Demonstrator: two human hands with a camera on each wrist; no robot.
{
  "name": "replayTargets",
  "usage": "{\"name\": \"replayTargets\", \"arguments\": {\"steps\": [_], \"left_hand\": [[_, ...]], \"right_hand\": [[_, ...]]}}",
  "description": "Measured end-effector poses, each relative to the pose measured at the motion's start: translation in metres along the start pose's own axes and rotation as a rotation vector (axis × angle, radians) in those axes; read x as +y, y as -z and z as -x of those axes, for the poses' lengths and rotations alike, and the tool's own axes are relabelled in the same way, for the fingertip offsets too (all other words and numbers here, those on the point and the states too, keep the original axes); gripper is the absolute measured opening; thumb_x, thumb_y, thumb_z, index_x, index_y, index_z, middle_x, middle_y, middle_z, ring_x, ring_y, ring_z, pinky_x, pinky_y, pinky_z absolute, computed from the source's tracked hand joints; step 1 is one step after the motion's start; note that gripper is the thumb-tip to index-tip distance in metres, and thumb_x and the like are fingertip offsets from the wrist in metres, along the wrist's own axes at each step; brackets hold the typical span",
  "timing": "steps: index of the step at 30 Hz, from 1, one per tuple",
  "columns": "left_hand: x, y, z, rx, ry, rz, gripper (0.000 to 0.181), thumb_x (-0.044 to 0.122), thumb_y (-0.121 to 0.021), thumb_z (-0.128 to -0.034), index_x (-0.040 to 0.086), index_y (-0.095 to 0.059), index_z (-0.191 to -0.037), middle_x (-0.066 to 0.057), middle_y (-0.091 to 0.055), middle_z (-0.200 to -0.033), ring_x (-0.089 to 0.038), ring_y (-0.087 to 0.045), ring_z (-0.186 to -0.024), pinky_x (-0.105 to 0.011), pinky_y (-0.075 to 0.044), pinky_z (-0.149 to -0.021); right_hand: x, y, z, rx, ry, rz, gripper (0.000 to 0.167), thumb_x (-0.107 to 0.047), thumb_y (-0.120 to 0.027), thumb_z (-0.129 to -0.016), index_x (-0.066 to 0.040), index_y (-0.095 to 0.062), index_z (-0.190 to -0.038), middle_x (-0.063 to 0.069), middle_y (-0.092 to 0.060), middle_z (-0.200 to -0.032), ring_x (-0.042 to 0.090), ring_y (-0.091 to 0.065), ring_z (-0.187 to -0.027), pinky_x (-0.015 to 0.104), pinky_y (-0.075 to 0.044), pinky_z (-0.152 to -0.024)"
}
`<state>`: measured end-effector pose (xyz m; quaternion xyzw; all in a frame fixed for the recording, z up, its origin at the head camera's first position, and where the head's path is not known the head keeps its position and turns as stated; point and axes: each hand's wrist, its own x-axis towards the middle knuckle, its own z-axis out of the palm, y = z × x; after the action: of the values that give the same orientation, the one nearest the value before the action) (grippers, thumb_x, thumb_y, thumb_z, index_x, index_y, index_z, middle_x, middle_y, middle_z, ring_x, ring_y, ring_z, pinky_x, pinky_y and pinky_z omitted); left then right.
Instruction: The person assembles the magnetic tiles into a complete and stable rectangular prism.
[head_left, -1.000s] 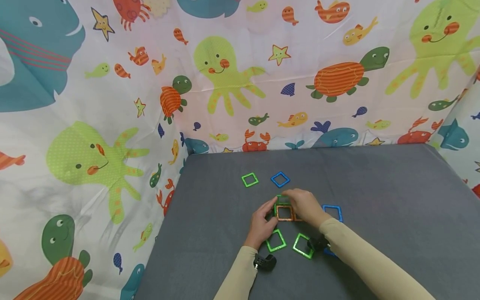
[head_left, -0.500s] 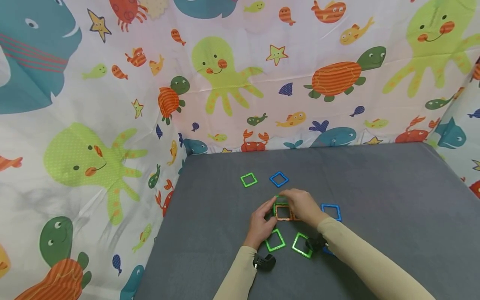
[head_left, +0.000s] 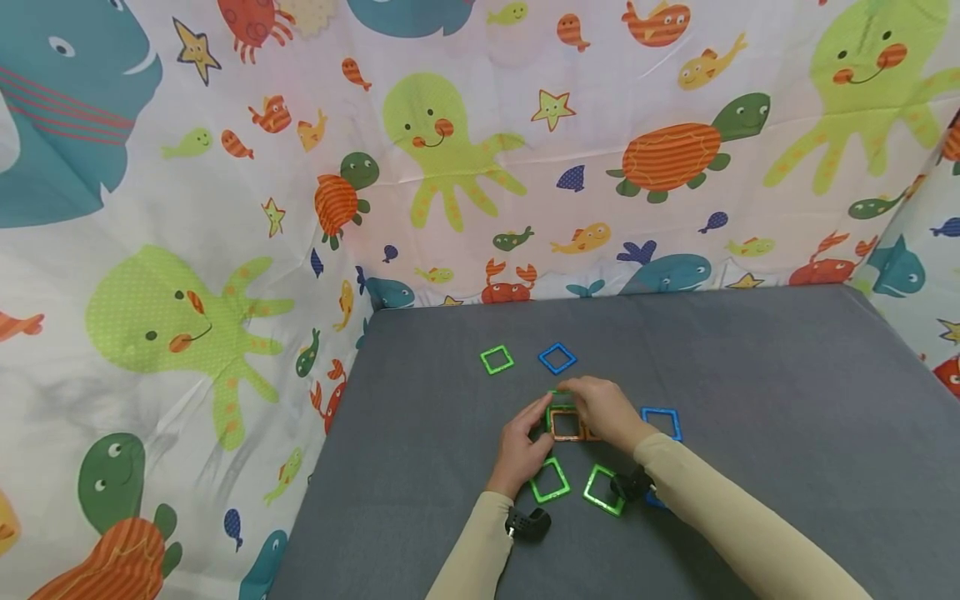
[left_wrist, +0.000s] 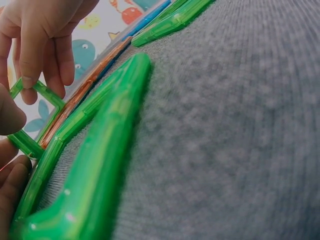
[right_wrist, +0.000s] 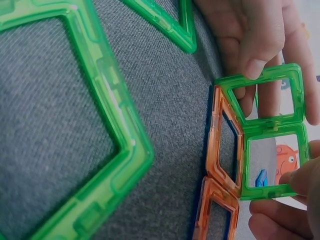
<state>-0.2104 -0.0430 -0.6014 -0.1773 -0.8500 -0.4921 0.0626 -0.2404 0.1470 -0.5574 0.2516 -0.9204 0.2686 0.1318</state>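
Observation:
Two green square frames, a left one (right_wrist: pixel 265 82) and a right one (right_wrist: pixel 275 192), meet edge to edge in the right wrist view, raised beside an orange square (right_wrist: pixel 238 165). My left hand (head_left: pixel 519 450) grips the left green frame, its fingers and thumb around the edges. My right hand (head_left: pixel 609 412) pinches the other green frame between thumb and fingers, from the far right. In the head view the orange square lies between my hands, and my right hand partly covers a second orange square. Blue edges show beneath the orange squares in the right wrist view.
On the grey cloth surface (head_left: pixel 420 467), a green square (head_left: pixel 497 360) and a blue square (head_left: pixel 557 358) lie farther back. Another blue square (head_left: pixel 662 422) is to the right. Two green squares (head_left: pixel 551 481) (head_left: pixel 603 490) lie nearer, with a blue piece partly under the right forearm.

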Motion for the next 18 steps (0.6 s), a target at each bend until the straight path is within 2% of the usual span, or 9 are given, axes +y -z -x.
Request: {"name": "replayTargets", "arguments": {"steps": [3,9,18], "left_hand": [[0.0009,0.0003,0.0005,0.005,-0.017,-0.002,0.067,0.001,-0.059,-0.0859,0.021,-0.054,-0.150,-0.004,-0.059,-0.149,-0.023,-0.058,-0.136,-0.042,-0.052,-0.107],[0.0004,-0.0003,-0.0002,-0.006,0.007,-0.005,0.067,0.003,-0.059,-0.0870,0.024,-0.053,-0.150,-0.004,-0.057,-0.151,-0.022,-0.055,-0.139,-0.044,-0.049,-0.111],[0.0001,0.0005,0.0000,-0.017,0.017,0.006,0.066,0.004,-0.058,-0.0879,0.024,-0.052,-0.151,-0.007,-0.055,-0.153,-0.023,-0.053,-0.141,-0.046,-0.047,-0.112]], "right_hand": [[-0.0001,-0.0003,-0.0004,-0.002,-0.008,-0.003,0.026,0.001,-0.055,-0.100,-0.006,-0.074,-0.116,0.013,-0.075,-0.100,0.024,-0.073,-0.086,0.040,-0.060,-0.075],[-0.0004,-0.0003,-0.0012,-0.003,-0.031,-0.004,0.026,0.001,-0.055,-0.101,-0.007,-0.074,-0.116,0.013,-0.075,-0.101,0.026,-0.073,-0.087,0.041,-0.060,-0.076],[0.0003,-0.0010,-0.0007,0.004,-0.017,-0.019,0.026,0.002,-0.054,-0.101,-0.006,-0.074,-0.116,0.014,-0.075,-0.100,0.025,-0.072,-0.085,0.041,-0.060,-0.075]]}}
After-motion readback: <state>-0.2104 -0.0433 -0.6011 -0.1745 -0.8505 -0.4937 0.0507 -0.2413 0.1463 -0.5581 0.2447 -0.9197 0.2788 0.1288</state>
